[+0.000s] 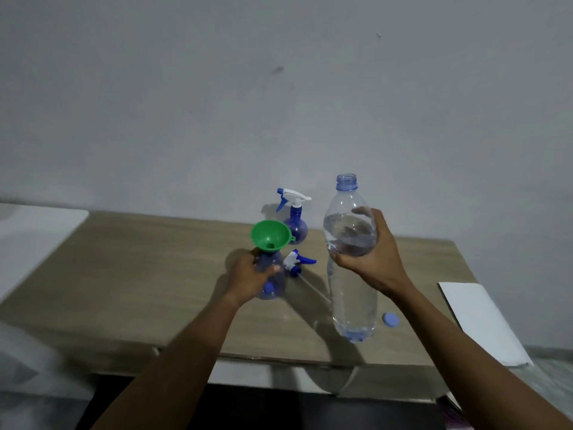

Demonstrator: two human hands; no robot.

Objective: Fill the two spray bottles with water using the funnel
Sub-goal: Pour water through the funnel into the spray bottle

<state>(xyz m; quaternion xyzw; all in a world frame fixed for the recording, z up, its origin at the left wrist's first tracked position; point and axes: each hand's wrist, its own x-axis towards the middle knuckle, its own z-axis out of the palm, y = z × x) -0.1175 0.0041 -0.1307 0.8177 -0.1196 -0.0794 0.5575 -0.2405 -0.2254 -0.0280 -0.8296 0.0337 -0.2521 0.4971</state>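
Dim, cool indoor light in a soft, slightly noisy wide-angle view.

Light comes from above and to the right, so shadows fall leftward. The far spray bottle [295, 226] casts a faint one on the wall [279, 88]. The left hand [248, 277] and the near spray bottle [273, 285] it grips throw a soft patch on the table [139, 274]. The water bottle [352, 293] lays a long blurred shadow toward the table's near edge, and pale glints sit on its clear plastic. The white sheet [483, 321] at right is the brightest area, while the forearms are dark. Nothing is crisp: the lower corners smear, and the table's edges bow with lens distortion.
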